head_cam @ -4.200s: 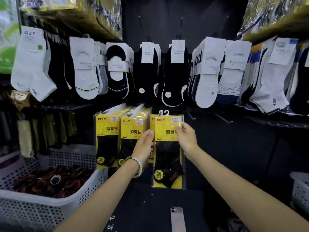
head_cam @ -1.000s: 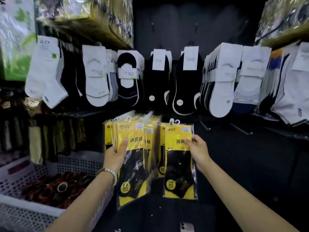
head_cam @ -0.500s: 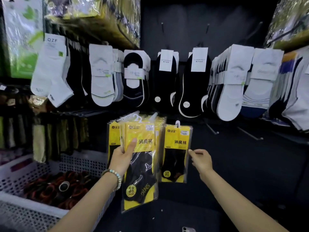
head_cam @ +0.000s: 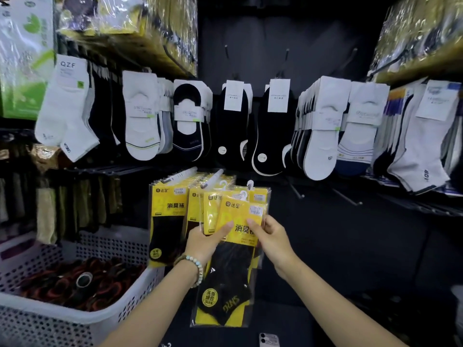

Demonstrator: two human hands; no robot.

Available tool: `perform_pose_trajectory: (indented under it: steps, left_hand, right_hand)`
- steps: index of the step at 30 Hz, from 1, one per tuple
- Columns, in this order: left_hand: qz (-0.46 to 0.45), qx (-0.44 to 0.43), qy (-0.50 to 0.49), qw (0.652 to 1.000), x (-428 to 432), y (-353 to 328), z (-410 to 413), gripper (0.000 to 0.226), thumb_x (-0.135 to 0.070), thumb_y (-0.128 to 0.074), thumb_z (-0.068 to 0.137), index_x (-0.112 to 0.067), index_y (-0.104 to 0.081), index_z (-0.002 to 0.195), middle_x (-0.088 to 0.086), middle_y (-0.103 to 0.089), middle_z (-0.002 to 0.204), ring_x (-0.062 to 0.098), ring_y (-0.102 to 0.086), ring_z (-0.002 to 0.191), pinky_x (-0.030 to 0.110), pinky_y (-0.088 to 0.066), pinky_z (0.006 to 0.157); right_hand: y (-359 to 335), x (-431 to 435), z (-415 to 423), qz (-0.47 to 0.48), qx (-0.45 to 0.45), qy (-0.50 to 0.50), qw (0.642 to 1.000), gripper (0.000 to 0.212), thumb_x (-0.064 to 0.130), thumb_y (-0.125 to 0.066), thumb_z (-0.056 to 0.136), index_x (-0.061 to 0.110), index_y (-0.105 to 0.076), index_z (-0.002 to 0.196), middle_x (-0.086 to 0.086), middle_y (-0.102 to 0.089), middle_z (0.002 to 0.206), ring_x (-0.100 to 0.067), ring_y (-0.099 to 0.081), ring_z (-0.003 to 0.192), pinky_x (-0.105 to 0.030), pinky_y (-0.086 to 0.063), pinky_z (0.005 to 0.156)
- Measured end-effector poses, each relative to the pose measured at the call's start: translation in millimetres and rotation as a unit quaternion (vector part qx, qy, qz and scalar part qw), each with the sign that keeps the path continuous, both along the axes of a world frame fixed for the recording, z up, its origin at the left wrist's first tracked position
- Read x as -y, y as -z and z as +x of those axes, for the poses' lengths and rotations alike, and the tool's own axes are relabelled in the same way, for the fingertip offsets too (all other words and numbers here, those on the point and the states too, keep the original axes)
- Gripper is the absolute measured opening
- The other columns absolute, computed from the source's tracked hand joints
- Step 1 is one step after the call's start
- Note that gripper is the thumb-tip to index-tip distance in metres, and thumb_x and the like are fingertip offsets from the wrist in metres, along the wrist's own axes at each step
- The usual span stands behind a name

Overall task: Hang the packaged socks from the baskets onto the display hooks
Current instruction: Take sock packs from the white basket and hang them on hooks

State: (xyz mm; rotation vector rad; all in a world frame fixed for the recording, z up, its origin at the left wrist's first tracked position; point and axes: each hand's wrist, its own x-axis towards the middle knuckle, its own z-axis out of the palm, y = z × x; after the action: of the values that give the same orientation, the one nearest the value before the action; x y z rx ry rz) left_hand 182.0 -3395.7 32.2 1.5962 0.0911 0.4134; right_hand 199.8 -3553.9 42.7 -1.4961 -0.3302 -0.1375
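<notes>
Yellow and black, the sock pack [head_cam: 231, 276] was in both hands, low down in front of the wall of socks. The left hand [head_cam: 206, 242] held it from the left side, with the thumb curled over the front and the other fingers behind. The right hand [head_cam: 271, 237] pinched its right side, with the thumb on the front and the fingers tucked behind. The pack leaned a bit, with its top to the right.

A second pack [head_cam: 211, 214] peeked out just behind it, by the left hand. I could not tell if that hand held it too. More packs [head_cam: 167, 216] of the same kind hung just behind on white hooks [head_cam: 181, 174].

A bead bracelet [head_cam: 199, 270] sat on the left wrist. A white basket [head_cam: 50, 326] stood at the left with dark rolled things inside. White socks [head_cam: 142, 121] and black socks [head_cam: 231, 126] hung in a row above. A phone [head_cam: 269, 339] lay at the bottom edge.
</notes>
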Motion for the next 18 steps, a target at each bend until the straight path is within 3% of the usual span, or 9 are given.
perform_pose_trajectory:
  steps: [3, 5, 8, 11, 18]
  left_hand:
    - [0.042, -0.018, -0.013, 0.999, -6.5, -4.1, 0.3, 0.045, -0.06, -0.052, 0.08, -0.017, -0.047, 0.066, -0.017, -0.043, 0.043, -0.001, -0.04, 0.041, 0.018, -0.035, 0.051]
    - [0.061, -0.009, -0.05, 0.997, -14.3, -7.2, 1.6, 0.05, -0.06, -0.044, 0.085, -0.018, -0.034, 0.06, -0.012, -0.024, 0.038, 0.002, -0.022, 0.032, 0.015, -0.025, 0.04]
    - [0.101, 0.048, -0.107, 0.988, -30.2, -12.4, 3.6, 0.053, -0.055, -0.044, 0.086, -0.017, -0.025, 0.055, -0.011, -0.018, 0.041, 0.005, -0.017, 0.029, 0.012, -0.017, 0.034]
    - [0.139, 0.073, -0.136, 0.978, -43.6, -18.8, 5.8, 0.053, -0.052, -0.046, 0.088, -0.018, -0.023, 0.055, -0.011, -0.016, 0.039, 0.008, -0.02, 0.029, 0.016, -0.021, 0.035]
    - [0.121, 0.075, -0.129, 0.981, -60.8, -27.0, 13.4, 0.056, -0.053, -0.046, 0.088, -0.021, -0.021, 0.049, -0.012, -0.017, 0.035, 0.005, -0.015, 0.03, 0.015, -0.015, 0.035]
  right_hand:
    - [2.5, 7.0, 1.9, 0.034, -0.007, 0.027, 0.999, 0.014, 0.02, -0.059, 0.093, 0.017, -0.064, 0.106, 0.002, -0.073, 0.102, -0.013, -0.069, 0.095, -0.022, -0.056, 0.076]
    - [3.8, 14.0, 7.4, 0.036, -0.001, 0.071, 0.997, 0.01, 0.017, -0.057, 0.095, 0.018, -0.062, 0.102, 0.001, -0.071, 0.102, -0.013, -0.068, 0.095, -0.027, -0.055, 0.081]
    - [1.3, 21.6, 16.9, 0.013, 0.033, 0.103, 0.994, 0.011, 0.013, -0.055, 0.095, 0.023, -0.06, 0.097, 0.005, -0.07, 0.097, -0.007, -0.068, 0.09, -0.023, -0.055, 0.075]
    - [-6.0, 21.3, 29.5, -0.021, 0.061, 0.11, 0.992, 0.015, 0.013, -0.056, 0.094, 0.028, -0.057, 0.094, 0.009, -0.069, 0.093, -0.003, -0.067, 0.086, -0.022, -0.054, 0.073]
    - [-7.9, 0.8, 65.2, -0.036, 0.073, 0.102, 0.991, 0.011, 0.013, -0.056, 0.095, 0.019, -0.058, 0.103, 0.004, -0.069, 0.097, -0.006, -0.067, 0.087, -0.021, -0.055, 0.071]
